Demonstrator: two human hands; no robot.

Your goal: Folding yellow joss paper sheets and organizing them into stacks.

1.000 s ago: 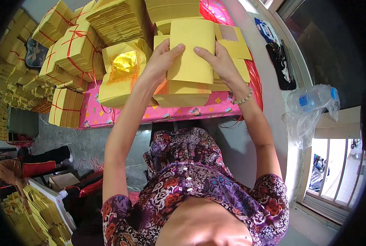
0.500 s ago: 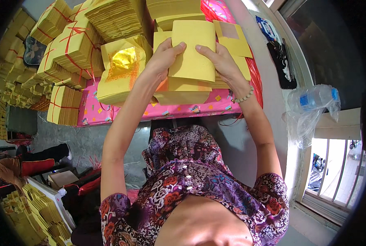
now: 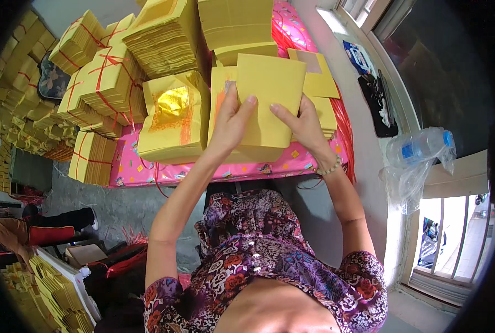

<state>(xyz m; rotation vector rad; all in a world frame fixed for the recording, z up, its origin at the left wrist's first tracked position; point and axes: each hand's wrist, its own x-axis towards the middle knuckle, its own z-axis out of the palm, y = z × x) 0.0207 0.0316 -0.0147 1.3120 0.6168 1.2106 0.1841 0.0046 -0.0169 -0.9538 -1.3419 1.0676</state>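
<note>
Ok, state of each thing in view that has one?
Yellow paper: held in both hands
Left hand: gripping left edge, thumb on near face
Right hand: gripping right edge, thumb on near face
Gold foil: wrinkled, atop a yellow stack
Yellow bundles at left: tied with red string
Red strands: loose
Bottle: capped; upright or lying unclear
Plastic bag: crumpled
Bracelet: worn, right wrist

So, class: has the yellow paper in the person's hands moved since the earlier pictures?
Yes: the yellow paper has moved toward the front of the pink table cover; its lower edge is now closer to the cover's front edge.
</note>
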